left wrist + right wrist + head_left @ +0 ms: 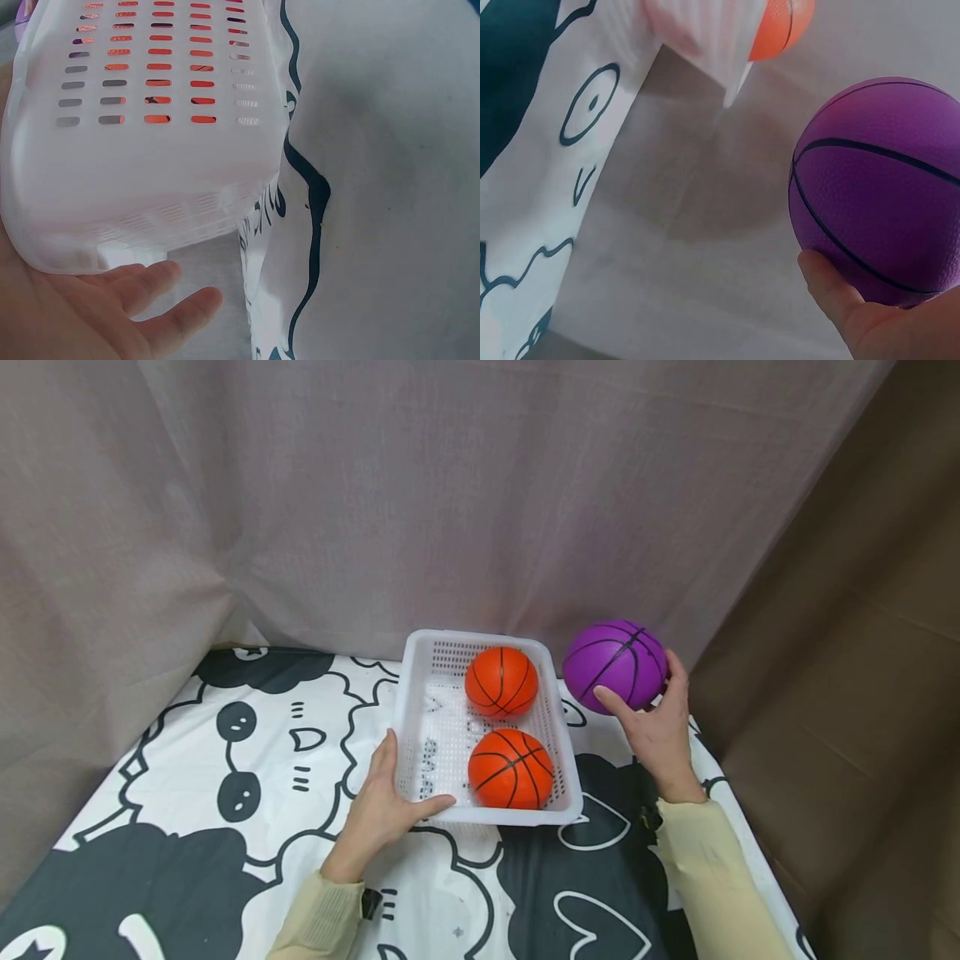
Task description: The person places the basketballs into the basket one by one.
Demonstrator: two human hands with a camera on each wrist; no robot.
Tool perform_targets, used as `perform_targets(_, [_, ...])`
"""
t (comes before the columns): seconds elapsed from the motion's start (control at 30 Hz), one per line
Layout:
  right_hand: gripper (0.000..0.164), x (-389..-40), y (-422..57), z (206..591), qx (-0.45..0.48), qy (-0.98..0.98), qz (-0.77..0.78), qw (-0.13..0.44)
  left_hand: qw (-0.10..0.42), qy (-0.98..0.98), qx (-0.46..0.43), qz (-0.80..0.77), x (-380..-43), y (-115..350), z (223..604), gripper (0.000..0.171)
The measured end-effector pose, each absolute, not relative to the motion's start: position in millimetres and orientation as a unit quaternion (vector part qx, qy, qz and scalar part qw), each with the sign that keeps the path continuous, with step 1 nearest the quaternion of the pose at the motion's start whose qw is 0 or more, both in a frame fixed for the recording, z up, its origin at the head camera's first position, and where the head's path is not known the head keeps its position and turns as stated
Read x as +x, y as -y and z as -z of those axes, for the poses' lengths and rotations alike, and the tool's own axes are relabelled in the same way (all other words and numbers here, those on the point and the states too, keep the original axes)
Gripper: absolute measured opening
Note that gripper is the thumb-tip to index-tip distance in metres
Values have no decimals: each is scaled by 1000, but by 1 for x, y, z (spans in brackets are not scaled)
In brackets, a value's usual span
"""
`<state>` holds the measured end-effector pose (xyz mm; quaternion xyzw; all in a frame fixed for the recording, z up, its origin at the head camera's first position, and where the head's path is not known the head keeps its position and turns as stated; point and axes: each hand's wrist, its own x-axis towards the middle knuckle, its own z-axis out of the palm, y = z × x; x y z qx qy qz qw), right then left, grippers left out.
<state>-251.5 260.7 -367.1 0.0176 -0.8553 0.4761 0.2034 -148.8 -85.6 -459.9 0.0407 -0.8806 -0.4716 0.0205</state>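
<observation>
A white plastic basket (489,817) with slotted walls stands on the patterned cloth. Inside its right half lie two small orange basketballs, one farther back (501,682) and one nearer (512,770). My left hand (381,814) grips the basket's near left corner, thumb over the front rim and fingers along the outer left side. To the right of the basket, my right hand (660,727) holds a purple basketball (615,664) above the cloth. Its thumb (829,289) presses the ball's near side; the other fingers are mostly hidden behind it.
Black-and-white cartoon cloth (300,793) covers the table. A grey-beige curtain (450,510) hangs right behind the basket and ball, and a browner curtain (840,710) borders the right side.
</observation>
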Motion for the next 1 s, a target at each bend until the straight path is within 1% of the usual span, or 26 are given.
perform_targets(0.37, [104, -248, -228, 357, 75, 868, -459, 173, 20, 881, 41, 471, -148, 85, 460, 136])
perform_targets(0.6, [104, -246, -207, 352, 125, 867, -452, 168, 23, 877, 39, 478, -147, 85, 460, 136])
perform_targets(0.73, [106, -244, -199, 350, 136, 868, -449, 160, 18, 878, 41, 477, -146, 85, 461, 136])
perform_targets(1.0, [107, -245, -183, 350, 146, 880, -434, 122, 24, 878, 38, 476, -147, 86, 459, 137])
